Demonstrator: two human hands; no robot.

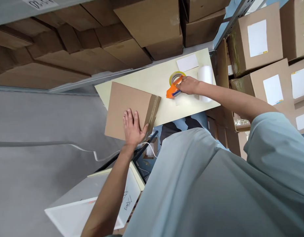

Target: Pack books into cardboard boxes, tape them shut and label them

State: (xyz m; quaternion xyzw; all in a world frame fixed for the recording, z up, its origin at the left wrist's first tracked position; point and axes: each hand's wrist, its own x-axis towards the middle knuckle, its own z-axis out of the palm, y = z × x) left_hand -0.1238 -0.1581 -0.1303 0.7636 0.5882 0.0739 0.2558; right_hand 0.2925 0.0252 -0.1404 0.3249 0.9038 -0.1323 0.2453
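Observation:
My left hand [134, 129] lies flat on top of a brown cardboard box [128, 105], fingers stretched out. Tape runs along the box's right side. The box rests at the left part of a pale tabletop [186, 108]. Farther right, my right hand [189, 85] is closed around an orange tape dispenser [170, 91] that carries a yellow-edged roll of tape [175, 76]. The dispenser is at the tabletop, apart from the box. Just beyond my right wrist stands a white roll [205, 73], partly covered by my forearm.
A white paper sheet [187, 62] lies at the table's back edge. Shelves behind hold several cardboard boxes [152, 23]. Labelled cartons [263, 36] are stacked at the right. A white bin [92, 197] stands lower left, and a white cable [152, 148] hangs below the table.

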